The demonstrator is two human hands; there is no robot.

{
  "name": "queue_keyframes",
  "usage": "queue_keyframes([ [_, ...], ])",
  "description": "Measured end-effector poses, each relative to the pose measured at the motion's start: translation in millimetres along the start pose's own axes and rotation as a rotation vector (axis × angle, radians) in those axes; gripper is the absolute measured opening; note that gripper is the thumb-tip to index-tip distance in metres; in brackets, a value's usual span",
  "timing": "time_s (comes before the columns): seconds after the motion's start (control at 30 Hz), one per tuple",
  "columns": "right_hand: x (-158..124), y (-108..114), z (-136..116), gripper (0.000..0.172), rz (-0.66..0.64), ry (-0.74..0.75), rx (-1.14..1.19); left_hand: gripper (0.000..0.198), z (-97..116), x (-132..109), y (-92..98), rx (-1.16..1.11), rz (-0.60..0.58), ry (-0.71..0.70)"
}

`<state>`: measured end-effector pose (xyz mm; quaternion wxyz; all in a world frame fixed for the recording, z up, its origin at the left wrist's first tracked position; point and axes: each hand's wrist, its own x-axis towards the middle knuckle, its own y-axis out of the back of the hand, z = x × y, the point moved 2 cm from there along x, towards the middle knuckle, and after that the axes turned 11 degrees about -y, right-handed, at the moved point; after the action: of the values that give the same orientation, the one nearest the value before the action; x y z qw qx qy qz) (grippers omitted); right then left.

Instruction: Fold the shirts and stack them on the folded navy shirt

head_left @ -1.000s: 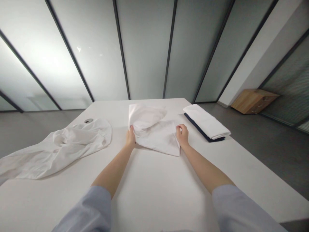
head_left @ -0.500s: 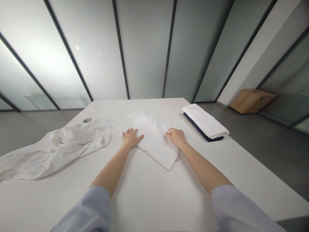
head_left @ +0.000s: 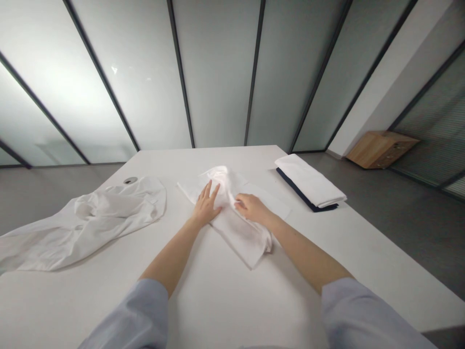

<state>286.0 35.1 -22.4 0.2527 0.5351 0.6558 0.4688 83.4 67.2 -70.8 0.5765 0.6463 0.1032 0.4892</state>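
In the head view a thin white cloth garment (head_left: 241, 232) lies on the white table in front of me, its near corner pointing toward me. My left hand (head_left: 206, 206) rests on its left part, fingers spread and flat. With closed fingers my right hand (head_left: 250, 207) grips a bunched ridge of the white garment near its middle. The lifted part folds over toward the left hand, while a flat layer shows beneath on the right. What kind of garment it is, I cannot tell.
Another crumpled white garment (head_left: 109, 218) spreads over the table's left side, beside a round cable hole (head_left: 130, 180). At the right lies a folded white cloth (head_left: 308, 182) on a folded dark navy cloth (head_left: 321, 209). A wooden cabinet (head_left: 379, 149) stands on the floor beyond.
My right hand has moved left with the gripped fabric, drawing it into a ridge and uncovering a flat layer on the right. My left hand has shifted slightly right.
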Motion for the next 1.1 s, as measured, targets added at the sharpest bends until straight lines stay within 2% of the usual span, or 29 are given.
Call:
queue_keyframes([
  [0.07, -11.9, -6.7, -28.5, 0.02, -0.302, 0.192, 0.16, 0.06, 6.4, 1.5, -0.3, -0.006, -0.012, -0.157],
  [0.13, -17.1, -8.5, -37.7, 0.023, -0.488, 0.257, 0.351, 0.038, 9.7, 1.5, -1.8, -0.02, -0.061, -0.254],
  [0.17, -15.3, -7.3, -33.7, 0.027, -0.504, 0.23, 0.474, 0.03, 10.2, 1.4, -2.6, -0.033, -0.081, -0.279],
  [0.2, -10.7, -5.4, -24.3, 0.03, -0.465, 0.172, 0.607, 0.025, 10.2, 1.3, -3.2, -0.048, -0.092, -0.288],
  [0.3, 9.6, -2.0, 22.6, 0.036, -0.162, -0.055, 0.896, 0.023, 9.2, 2.3, -2.8, -0.1, -0.068, -0.246],
  [0.37, 20.1, -7.5, 52.1, 0.037, -0.035, -0.138, 0.819, 0.025, 9.3, 3.4, -1.6, -0.125, -0.035, -0.196],
  [0.47, 27.0, -26.7, 76.8, 0.044, -0.105, -0.191, 0.511, 0.023, 8.8, 3.7, 0.8, -0.131, 0.026, -0.142],
  [0.6, 28.5, -42.1, 91.2, 0.049, -0.205, -0.279, 0.199, 0.017, -2.2, -0.6, 7.2, -0.101, 0.131, -0.052],
  [0.7, 28.5, -32.2, 109.8, 0.051, -0.153, -0.421, 0.074, 0.015, -20.6, -6.3, 15.8, -0.042, 0.222, 0.094],
  [0.83, 21.6, -7.1, 137.9, 0.055, 0.015, -0.67, -0.047, 0.016, -45.6, -12.7, 23.5, 0.029, 0.294, 0.352],
  [0.9, 17.3, 0.1, 143.1, 0.059, 0.085, -0.753, -0.085, 0.025, -52.4, -14.7, 22.9, -0.002, 0.27, 0.485],
  [0.97, 15.4, 1.4, 142.0, 0.064, 0.119, -0.792, -0.113, 0.037, -52.1, -15.4, 20.8, -0.118, 0.211, 0.547],
  [1.03, 16.8, -1.1, 138.5, 0.069, 0.115, -0.796, -0.131, 0.04, -43.5, -13.8, 18.8, -0.306, 0.114, 0.484],
  [1.1, 21.0, -5.0, 135.6, 0.072, 0.09, -0.782, -0.124, 0.038, -29.2, -10.6, 17.7, -0.511, 0.007, 0.361],
])
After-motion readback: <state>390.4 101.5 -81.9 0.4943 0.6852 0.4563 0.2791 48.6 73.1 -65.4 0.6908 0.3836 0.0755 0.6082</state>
